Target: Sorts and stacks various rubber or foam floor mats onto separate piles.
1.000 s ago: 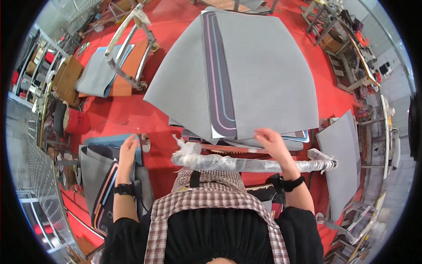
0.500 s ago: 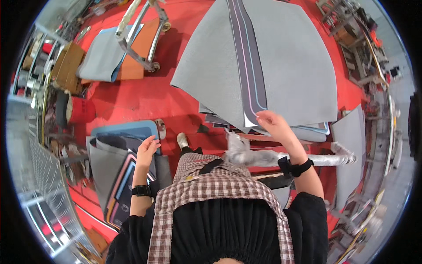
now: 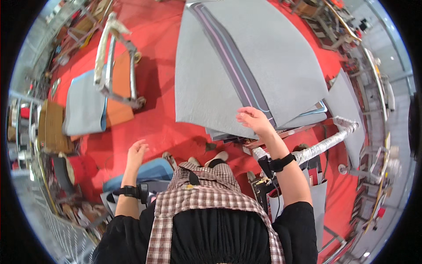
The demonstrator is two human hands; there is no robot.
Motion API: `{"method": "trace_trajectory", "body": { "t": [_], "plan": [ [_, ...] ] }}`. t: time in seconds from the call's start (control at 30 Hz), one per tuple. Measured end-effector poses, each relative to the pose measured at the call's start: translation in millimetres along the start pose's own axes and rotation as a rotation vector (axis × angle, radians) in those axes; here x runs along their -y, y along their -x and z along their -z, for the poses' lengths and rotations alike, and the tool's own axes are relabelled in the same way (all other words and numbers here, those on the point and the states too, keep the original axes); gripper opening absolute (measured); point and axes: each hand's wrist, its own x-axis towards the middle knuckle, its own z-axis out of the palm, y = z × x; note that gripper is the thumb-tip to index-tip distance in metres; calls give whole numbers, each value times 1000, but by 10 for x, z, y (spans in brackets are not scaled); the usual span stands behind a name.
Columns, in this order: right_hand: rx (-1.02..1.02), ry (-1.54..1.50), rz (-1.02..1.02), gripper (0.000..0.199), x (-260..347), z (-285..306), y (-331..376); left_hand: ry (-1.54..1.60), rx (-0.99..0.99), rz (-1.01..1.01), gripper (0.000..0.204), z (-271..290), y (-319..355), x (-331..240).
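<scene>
The right forearm reaches up and leftward, its right hand (image 3: 254,119) loosely spread with bent fingers, gripping nothing visible; whether it touches the mat below cannot be told. The left hand (image 3: 138,153) points upward, fingers slack and free, over the red floor (image 3: 151,116) near a blue mat (image 3: 151,170). Ahead, large matte grey mats (image 3: 285,57) flank a dark strip (image 3: 233,61) lined pink and light blue, its long axis slanting from far left to near right.

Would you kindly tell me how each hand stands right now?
Left hand: open, holding nothing.
Right hand: open, holding nothing; contact with the gray sheet cannot be told.
</scene>
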Motion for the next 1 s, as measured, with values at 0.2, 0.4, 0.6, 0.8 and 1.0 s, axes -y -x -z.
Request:
{"method": "trace_trajectory", "body": {
  "t": [0.2, 0.4, 0.6, 0.8, 1.0],
  "plan": [
    [-141, -534, 58, 33, -118, 294, -642, -2, 283, -184, 31, -827, -574, -788],
    [-466, -1232, -134, 35, -1014, 258, -1661, -13, 385, -166, 29, -853, -1129, -1091],
    [-776, -1808, -275, 53, -1736, 82, -2685, -154, 509, -118, 28, -919, -2582, -1320],
    [-1330, -2197, -395, 52, -1975, 288, -3043, -230, 645, -75, 31, -1244, -3878, -2367],
    [-1302, -1533, -103, 27, -1090, 836, -2764, -295, 738, -126, 32, -1099, -4816, -2767]
  ]
}}
